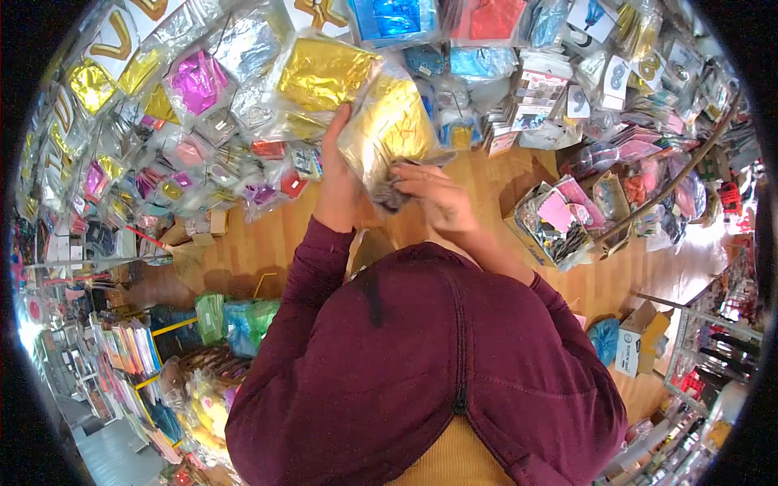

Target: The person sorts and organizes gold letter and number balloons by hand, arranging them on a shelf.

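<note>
A clear bag with a shiny gold foil balloon (pixel 397 117) folded inside is held up in front of the hanging stock. My left hand (pixel 339 154) grips its left edge, with most of the fingers hidden behind the bag. My right hand (pixel 438 194) is closed around a crumpled dark grey cloth (pixel 391 194) at the bag's lower end. The cloth appears to touch the plastic. Just behind, another gold foil packet (pixel 324 74) hangs close to my left fingertips.
Many bagged foil packets hang ahead, among them a blue one (pixel 393 18) and a magenta one (pixel 194 81). A carton of packets (pixel 551 223) stands on the wooden floor (pixel 267 243) to the right. A white box (pixel 636 348) sits behind me on the right.
</note>
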Demonstrator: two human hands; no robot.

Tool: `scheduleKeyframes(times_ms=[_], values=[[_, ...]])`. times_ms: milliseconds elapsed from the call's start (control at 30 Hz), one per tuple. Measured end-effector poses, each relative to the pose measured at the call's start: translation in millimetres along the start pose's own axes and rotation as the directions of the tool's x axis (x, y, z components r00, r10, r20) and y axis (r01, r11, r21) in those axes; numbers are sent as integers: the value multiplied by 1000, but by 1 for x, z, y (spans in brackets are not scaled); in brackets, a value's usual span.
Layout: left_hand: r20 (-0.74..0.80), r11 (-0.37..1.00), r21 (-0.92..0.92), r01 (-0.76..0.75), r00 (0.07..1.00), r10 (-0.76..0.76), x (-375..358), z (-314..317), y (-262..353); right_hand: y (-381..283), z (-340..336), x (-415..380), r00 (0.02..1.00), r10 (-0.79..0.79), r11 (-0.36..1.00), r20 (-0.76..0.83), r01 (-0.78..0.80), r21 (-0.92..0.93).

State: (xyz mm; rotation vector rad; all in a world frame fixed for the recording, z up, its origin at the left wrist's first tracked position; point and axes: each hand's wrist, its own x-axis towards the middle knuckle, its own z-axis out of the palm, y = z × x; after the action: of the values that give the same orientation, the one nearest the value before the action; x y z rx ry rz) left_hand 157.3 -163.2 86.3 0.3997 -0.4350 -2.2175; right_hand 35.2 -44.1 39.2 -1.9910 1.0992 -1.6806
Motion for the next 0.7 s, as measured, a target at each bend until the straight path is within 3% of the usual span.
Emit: scheduleKeyframes(times_ms=[67,133,200,233,333,400,467,533,633,700], values=[[-25,998,51,-30,999,31,12,-20,8,5,-18,-13,943,330,943,-35,-328,50],[-45,993,106,-54,997,59,17,-36,12,12,-46,-8,835,471,880,-286,-466,90],[19,999,-1,35,999,-34,19,-40,11,0,-68,19,750,427,896,-505,-425,127],[14,998,16,54,998,-54,12,-29,9,-2,-72,31,743,426,896,-516,-426,126],[74,986,14,164,984,-165,9,-19,2,-8,-60,65,882,226,973,-412,-226,49],[161,985,-27,171,973,-165,11,-10,-5,9,-32,71,953,111,975,-281,-158,-154],[243,982,-75,175,958,-152,8,-4,-3,14,-4,64,963,-2,965,-271,-69,-252],[162,990,-28,136,978,-130,5,1,4,12,5,50,954,35,985,-297,-84,-154],[70,993,38,113,991,-116,19,-28,24,26,9,4,976,145,989,-161,-150,-17],[-20,994,63,93,996,-92,11,-15,28,46,3,-30,877,479,875,19,-479,70]])
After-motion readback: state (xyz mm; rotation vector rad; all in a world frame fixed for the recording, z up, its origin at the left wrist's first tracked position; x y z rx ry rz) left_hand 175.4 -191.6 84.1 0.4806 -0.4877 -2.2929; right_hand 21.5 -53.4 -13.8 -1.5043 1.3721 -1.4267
